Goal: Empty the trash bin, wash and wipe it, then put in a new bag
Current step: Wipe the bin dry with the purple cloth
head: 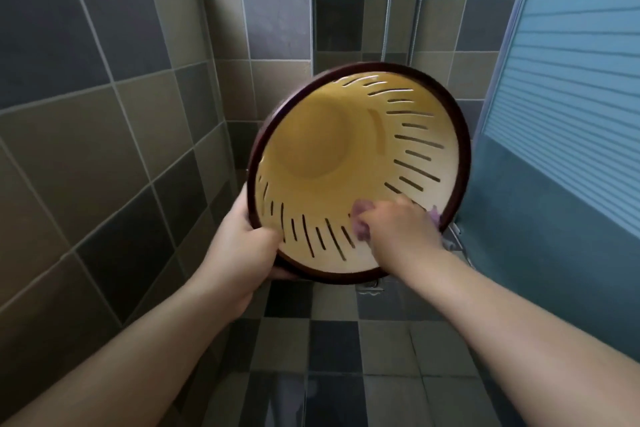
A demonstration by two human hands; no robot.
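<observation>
A round trash bin (322,146), yellow inside with a dark brown rim and slotted walls, is held up in the air with its mouth tipped toward me. Nothing lies inside it. My left hand (242,246) grips the rim at its lower left, thumb inside the mouth. My right hand (398,229) reaches into the bin at the lower right and holds a small purple cloth (360,224) pressed against the inner wall. Part of the cloth is hidden under my fingers.
I stand in a tiled shower corner. Grey and tan wall tiles (104,132) close in on the left and behind the bin. A frosted blue glass door (561,97) stands at the right. A floor drain (372,284) shows just under the bin on the checkered floor.
</observation>
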